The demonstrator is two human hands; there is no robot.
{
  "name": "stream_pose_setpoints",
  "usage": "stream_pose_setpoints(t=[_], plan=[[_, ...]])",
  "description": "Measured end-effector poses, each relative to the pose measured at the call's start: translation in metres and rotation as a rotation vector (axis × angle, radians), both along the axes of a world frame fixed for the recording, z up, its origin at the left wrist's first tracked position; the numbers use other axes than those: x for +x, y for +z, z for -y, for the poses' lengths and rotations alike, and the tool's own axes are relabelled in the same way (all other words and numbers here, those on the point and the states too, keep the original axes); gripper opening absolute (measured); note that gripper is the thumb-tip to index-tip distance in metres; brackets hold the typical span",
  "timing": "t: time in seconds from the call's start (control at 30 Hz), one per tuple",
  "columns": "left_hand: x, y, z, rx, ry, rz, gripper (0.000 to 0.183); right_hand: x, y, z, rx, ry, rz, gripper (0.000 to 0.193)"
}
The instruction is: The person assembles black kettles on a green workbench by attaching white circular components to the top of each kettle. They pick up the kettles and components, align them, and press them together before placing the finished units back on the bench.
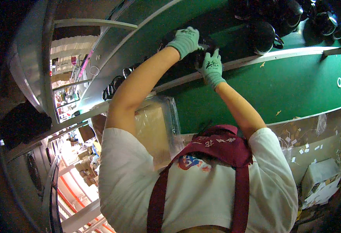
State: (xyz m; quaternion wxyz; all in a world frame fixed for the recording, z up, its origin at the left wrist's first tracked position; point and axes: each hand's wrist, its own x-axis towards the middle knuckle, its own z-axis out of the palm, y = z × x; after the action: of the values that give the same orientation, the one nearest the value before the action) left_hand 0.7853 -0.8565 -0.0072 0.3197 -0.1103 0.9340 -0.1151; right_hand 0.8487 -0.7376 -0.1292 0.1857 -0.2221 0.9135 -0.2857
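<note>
Both my hands wear pale green knit gloves with dark print on the back. They meet over the green bench, around a dark glossy object (200, 57) whose kind I cannot make out in the shadow. From the left, my left hand (186, 40) curls over it with fingers bent. My right hand (211, 66) grips the near right side, its thumb against the dark surface. To the right on the bench stands a black mug-like vessel (260, 37) with a pale rim and a side handle.
More black glossy vessels (289, 17) crowd the far right. Others with handles (114, 86) line the left. A plastic-wrapped carton (153, 132) stands below the bench edge. At the lower right sits a pale box (321, 176) near scattered paper scraps. Metal framing (96, 22) rises on the left.
</note>
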Motion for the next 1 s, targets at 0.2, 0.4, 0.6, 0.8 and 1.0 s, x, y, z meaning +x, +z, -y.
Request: stream_pose_setpoints(t=[0.2, 0.4, 0.6, 0.8, 1.0], plan=[[0.007, 0.018, -0.018, 0.126, -0.183, -0.359, 0.103, -0.013, -0.008, -0.001, -0.011, 0.033, 0.076, 0.073], [-0.006, 0.017, -0.015, 0.055, -0.277, 0.082, 0.083, -0.03, 0.005, -0.013, 0.062, 0.162, 0.128, 0.078], [0.02, -0.013, 0.037, 0.064, -0.896, -0.142, 0.088, -0.083, 0.013, -0.034, 0.091, 0.496, 0.105, 0.069], [0.012, 0.007, -0.001, 0.163, -0.207, 0.067, 0.103, -0.052, 0.006, -0.034, 0.121, 0.333, 0.176, 0.05], [0.012, 0.005, 0.014, 0.226, -0.824, 0.0, 0.107, -0.078, 0.004, -0.051, 0.054, 0.558, 0.105, 0.052]])
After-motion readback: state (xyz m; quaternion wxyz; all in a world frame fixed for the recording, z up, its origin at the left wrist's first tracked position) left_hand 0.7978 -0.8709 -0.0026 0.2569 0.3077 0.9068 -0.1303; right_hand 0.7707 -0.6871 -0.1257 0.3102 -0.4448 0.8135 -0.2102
